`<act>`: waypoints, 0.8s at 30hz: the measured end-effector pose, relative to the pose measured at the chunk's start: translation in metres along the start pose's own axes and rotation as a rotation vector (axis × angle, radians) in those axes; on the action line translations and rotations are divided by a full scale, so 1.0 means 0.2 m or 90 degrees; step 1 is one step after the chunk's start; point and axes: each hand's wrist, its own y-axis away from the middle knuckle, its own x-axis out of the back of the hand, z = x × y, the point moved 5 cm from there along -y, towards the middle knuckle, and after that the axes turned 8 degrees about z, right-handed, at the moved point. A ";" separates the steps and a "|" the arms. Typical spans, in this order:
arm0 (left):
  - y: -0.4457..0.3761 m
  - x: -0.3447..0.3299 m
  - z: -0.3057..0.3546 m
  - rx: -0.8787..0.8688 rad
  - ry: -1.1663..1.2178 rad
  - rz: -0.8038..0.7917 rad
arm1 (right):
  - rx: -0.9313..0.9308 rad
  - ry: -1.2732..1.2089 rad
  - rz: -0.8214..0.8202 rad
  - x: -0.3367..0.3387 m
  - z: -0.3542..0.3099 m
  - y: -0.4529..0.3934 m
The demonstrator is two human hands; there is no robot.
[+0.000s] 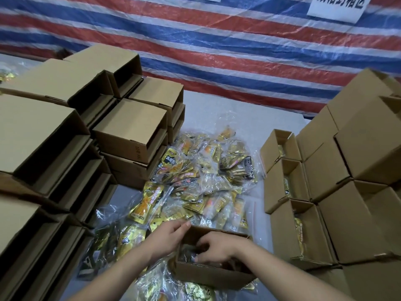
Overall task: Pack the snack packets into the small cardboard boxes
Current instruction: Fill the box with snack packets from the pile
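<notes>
Snack packets (195,177), gold and clear-wrapped, lie in a loose heap on the grey table (217,109), spreading away from the far edge of the open box (208,272) that sits at the near side of the table. More packets spill along that box's left side and in front of it. Both hands work at this box. The right hand (214,248) reaches down inside it with fingers curled over dark packets in the bottom; the blur makes it impossible to tell whether it grips one or only presses on them. The left hand (171,233) rests at the box's far left corner, fingers fairly straight and relaxed, fingertips touching the rim.

To the right of the box stands a row of three open boxes (284,183), each with gold packets showing inside, and behind and above those a stack of closed boxes (358,153). To the left of the box rise stacks of empty boxes (65,131) lying on their sides, their open mouths facing the heap. Beyond the heap, a red, white and blue striped tarp (217,40) hangs as a backdrop, with a white paper sign (338,7) fixed high on it.
</notes>
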 end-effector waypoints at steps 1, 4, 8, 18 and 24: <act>0.00 0.00 0.00 -0.002 0.001 -0.002 | 0.006 -0.014 0.001 0.01 0.00 0.01; 0.00 -0.01 0.00 -0.012 -0.014 -0.003 | -0.018 0.006 -0.028 0.00 0.00 0.03; 0.01 -0.01 0.00 -0.011 -0.018 0.000 | -0.090 -0.012 -0.153 -0.16 0.00 -0.01; 0.03 -0.02 0.03 0.002 -0.028 -0.014 | -0.087 -0.044 -0.089 -0.07 0.06 0.00; 0.01 -0.01 0.01 0.007 -0.023 -0.011 | -0.059 0.004 -0.037 -0.08 0.05 -0.04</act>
